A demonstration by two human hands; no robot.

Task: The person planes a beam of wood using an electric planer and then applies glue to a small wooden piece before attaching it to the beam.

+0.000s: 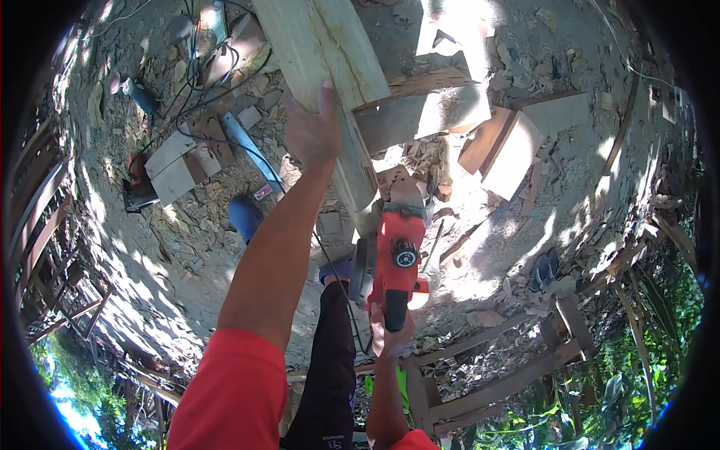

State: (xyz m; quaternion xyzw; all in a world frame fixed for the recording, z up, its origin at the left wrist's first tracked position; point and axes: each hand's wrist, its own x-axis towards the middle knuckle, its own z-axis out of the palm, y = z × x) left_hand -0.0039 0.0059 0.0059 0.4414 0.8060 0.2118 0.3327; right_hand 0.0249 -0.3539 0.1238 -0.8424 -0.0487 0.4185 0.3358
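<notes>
My left hand (313,131) holds the left edge of a long pale wooden plank (330,45), with its thumb laid on the upper face. Below that plank, another length of wood (352,172) runs down towards me. My right hand (390,334) is wrapped round the black rear handle of a red electric planer (397,244) that has a round black knob on its side. The planer is beside the lower end of the wood, at its right; I cannot tell whether its sole touches it. A dark cable hangs near my right hand.
Several wooden offcuts (514,154) lie at right, others (180,165) at left. Near a pale blue metal rule (251,146) run black cables (196,67). Shavings cover the ground. My feet wear blue clogs (244,217). A wooden frame (495,382) stands lower right, with a pair of sandals (544,268) above it.
</notes>
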